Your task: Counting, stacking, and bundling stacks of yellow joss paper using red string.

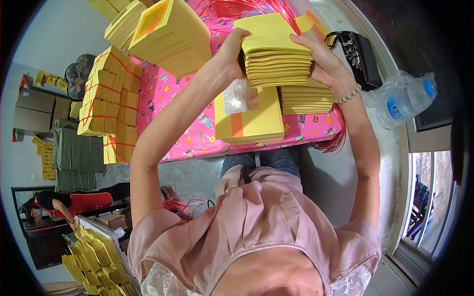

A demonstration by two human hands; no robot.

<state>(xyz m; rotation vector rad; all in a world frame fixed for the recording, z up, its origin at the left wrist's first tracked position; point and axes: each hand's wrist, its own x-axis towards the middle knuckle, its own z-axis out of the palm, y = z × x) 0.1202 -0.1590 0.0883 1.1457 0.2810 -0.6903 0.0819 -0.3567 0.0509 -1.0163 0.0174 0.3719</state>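
Note:
A thick stack of folded yellow paper is held up over the table between my two hands. My left hand grips its left side, and my right hand closes on the right side with the thumb over the top edge. Beneath it lies a flat pile of yellow paper with an orange stripe. Crumpled clear plastic rests on that pile. Partly hidden by my right hand, another folded yellow stack sits on the pink patterned tablecloth.
Red-tied yellow bundles and a tall yellow block stand on the left. Red plastic strings lie at the far side. To the right are a black bag and a water bottle. Another person works at lower left.

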